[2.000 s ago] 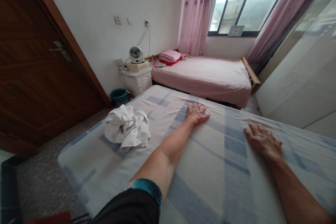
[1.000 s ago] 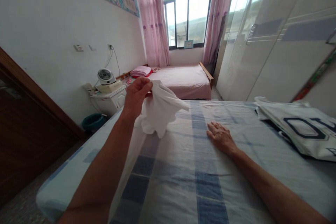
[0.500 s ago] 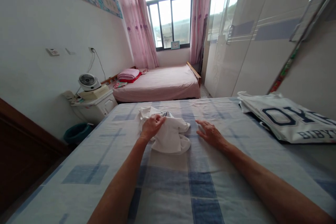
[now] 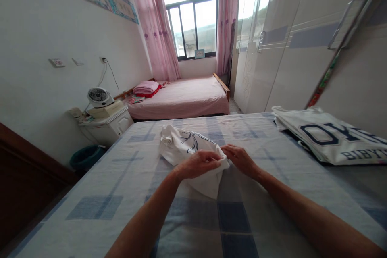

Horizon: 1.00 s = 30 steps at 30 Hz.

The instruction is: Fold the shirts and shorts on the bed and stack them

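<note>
On the checked bed (image 4: 193, 225), I am pinching the crumpled white T-shirt (image 4: 187, 149) in both hands — left hand (image 4: 199, 164), right hand (image 4: 240, 160) — spreading it flat.

Folded jersey (image 4: 329, 137), fan (image 4: 98, 96) (on nightstand (image 4: 110, 123)), pink bed (image 4: 184, 98).

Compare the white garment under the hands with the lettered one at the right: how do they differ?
The white garment lies bunched mid-bed with a thin dark line drawing; the lettered garment lies flat near the right edge with bold navy letters. The left hand and right hand grip the first; the second is untouched. Both are white and rest on the blue-checked bed.
</note>
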### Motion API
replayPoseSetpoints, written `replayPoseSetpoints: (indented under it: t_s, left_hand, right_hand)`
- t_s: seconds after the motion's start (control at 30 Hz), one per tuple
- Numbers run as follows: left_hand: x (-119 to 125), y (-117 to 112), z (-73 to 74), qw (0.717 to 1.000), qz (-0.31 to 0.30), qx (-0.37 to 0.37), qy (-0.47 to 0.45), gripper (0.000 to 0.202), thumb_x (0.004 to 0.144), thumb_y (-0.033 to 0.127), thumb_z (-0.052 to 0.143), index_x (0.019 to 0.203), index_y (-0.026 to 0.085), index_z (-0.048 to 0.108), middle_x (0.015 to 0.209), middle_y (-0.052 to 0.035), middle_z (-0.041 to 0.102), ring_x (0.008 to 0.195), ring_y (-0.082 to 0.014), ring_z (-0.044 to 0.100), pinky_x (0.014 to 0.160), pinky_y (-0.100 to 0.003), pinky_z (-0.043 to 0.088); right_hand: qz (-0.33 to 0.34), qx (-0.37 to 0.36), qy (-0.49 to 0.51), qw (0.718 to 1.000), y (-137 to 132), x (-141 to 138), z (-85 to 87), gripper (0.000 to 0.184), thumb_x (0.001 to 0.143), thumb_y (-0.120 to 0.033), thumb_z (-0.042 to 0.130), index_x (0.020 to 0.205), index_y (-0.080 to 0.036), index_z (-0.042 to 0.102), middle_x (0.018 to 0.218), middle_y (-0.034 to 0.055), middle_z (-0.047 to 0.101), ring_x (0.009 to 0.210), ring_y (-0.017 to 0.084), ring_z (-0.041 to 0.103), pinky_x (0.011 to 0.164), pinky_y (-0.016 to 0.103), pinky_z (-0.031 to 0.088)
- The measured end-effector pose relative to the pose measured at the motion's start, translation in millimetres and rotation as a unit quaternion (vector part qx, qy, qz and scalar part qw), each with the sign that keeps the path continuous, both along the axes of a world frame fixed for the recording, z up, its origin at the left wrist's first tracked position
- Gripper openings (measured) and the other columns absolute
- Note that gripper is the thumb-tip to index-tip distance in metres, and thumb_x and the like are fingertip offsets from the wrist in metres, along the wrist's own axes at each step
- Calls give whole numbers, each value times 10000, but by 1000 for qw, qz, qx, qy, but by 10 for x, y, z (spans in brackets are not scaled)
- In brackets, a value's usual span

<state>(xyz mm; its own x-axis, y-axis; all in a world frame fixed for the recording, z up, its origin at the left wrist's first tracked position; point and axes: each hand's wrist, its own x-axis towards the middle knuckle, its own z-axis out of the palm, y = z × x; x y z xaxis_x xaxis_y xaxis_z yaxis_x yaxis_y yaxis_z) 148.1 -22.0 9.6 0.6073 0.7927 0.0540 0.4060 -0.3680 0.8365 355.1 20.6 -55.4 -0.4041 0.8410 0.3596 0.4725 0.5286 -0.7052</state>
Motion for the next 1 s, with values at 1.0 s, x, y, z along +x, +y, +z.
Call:
replayPoseSetpoints:
  t_s: [1.0]
  left_hand:
    - [-876,527,-128,900,373,188,122,323,825,177,426,993,191,701,860,-51,711,795,-171,644,757,-264,476]
  right_hand:
    - [73,115,-112,984,-384,-196,395,104,826,-220,554,886,-243,636,1171,39,644,1258,257,444,1047,477,288]
